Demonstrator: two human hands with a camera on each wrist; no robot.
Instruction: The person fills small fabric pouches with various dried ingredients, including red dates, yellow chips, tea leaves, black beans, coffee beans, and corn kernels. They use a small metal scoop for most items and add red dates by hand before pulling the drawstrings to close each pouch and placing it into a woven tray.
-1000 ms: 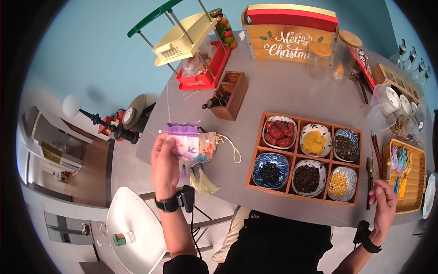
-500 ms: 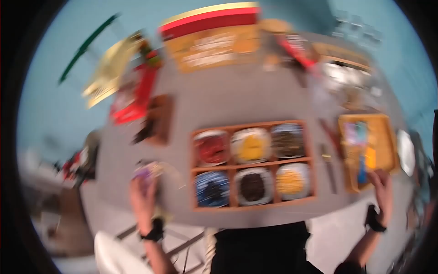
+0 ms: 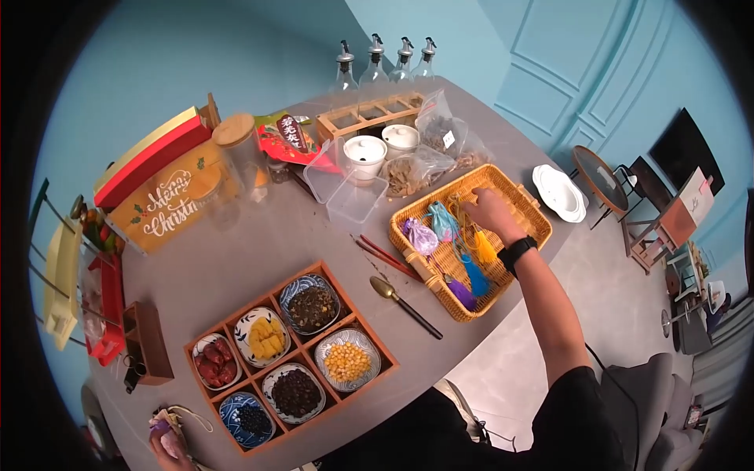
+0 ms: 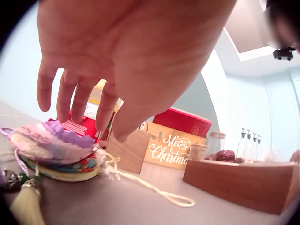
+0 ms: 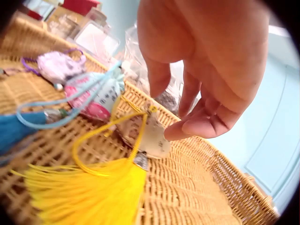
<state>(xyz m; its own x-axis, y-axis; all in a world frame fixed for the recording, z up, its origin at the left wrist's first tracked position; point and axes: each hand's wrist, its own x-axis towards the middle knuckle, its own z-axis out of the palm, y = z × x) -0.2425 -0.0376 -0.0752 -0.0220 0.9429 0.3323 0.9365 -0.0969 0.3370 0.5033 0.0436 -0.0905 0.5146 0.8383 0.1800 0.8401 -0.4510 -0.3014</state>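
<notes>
My right hand (image 3: 491,213) reaches over the wicker basket (image 3: 430,276). In the right wrist view, its fingertips are right at the edge of a cream sachet (image 5: 157,140) with a yellow tassel (image 5: 93,190). Beside that sachet lie a pink-and-teal sachet (image 5: 96,96) and a lilac sachet (image 5: 60,65); blue and purple tassels hang in the basket too. At the table's left edge, my left hand (image 4: 126,61) hovers with loosely extended fingers over a pink-and-purple sachet (image 4: 51,143). That one lies on a floral sachet (image 4: 68,172) with a cream cord and tassel.
A six-part wooden tray (image 3: 306,357) holds bowls of dried ingredients. A spoon (image 3: 404,306) and red chopsticks (image 3: 389,257) lie between tray and basket. Behind stand lidded white pots (image 3: 365,157), a plastic box (image 3: 357,196) and glass bottles (image 3: 375,67). A white dish (image 3: 559,193) is right of the basket.
The head view has swung right toward the basket. My right hand has gone from beside the spoon into the basket, to the cream sachet. My left hand stays by the stacked sachets.
</notes>
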